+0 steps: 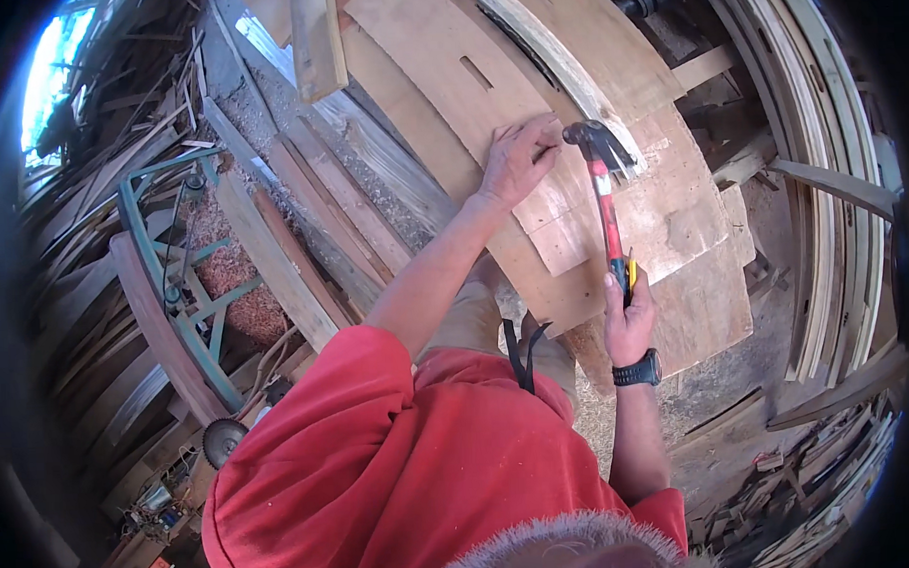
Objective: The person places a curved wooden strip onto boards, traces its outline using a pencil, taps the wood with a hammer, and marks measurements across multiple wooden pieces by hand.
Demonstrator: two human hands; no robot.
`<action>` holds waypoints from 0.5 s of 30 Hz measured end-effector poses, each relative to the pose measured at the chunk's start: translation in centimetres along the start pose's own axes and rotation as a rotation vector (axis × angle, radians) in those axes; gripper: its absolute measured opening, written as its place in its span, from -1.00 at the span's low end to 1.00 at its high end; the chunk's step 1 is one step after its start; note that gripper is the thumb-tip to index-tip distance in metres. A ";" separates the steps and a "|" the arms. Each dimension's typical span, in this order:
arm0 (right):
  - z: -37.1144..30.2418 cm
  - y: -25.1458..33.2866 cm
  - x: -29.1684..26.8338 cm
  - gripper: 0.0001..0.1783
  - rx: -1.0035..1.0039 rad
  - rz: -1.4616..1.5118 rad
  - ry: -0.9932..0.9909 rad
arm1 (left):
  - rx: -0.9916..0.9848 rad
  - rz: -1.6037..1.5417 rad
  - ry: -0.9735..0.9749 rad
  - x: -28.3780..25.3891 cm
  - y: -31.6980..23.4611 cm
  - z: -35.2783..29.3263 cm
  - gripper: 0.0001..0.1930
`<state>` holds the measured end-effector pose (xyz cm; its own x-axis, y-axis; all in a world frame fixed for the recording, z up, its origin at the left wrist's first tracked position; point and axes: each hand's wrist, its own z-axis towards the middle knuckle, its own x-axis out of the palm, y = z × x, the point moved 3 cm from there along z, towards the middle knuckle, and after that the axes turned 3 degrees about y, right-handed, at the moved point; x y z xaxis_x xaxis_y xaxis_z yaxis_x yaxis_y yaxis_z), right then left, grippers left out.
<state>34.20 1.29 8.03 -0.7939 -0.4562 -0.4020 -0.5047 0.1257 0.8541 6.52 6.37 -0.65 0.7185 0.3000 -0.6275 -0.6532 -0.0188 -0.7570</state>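
Observation:
My right hand [629, 313], with a dark watch on its wrist, is wrapped around the lower grip of a claw hammer [608, 209]. The hammer has a red handle and a dark metal head, which is over the boards just right of my left fingertips. A small yellow piece [631, 274] shows beside the grip at my right fingers; what it is I cannot tell. My left hand [520, 162] rests on a thin plywood strip [437, 59] with a slot cut in it. Its thumb and fingers are pinched together, and whatever is between them is too small to make out.
Larger plywood sheets [696, 316] lie under the strip, with a rough-edged wood piece [567, 65] along it. Long planks [341, 178] and a green metal frame [216, 322] with shavings are on the left. Tall boards [822, 191] stand right; scraps [812, 492] pile at lower right.

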 end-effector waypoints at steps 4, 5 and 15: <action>-1.3 -2.5 -0.3 -0.64 0.096 0.118 -0.005 | -0.068 -0.125 -0.003 -0.2 2.5 -0.3 -0.47; -1.6 -2.8 -0.4 -0.64 0.110 0.117 -0.009 | -0.074 -0.131 0.009 -0.6 2.9 0.2 -0.47; -1.6 -5.2 -1.0 -0.69 0.119 0.236 -0.034 | -0.315 0.560 -0.130 0.0 3.6 3.6 -0.40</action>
<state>38.17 -0.28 4.57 -0.9043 -0.3725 -0.2086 -0.3389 0.3289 0.8815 3.33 9.79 -2.70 0.2422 0.2763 -0.9301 -0.8048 -0.4782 -0.3516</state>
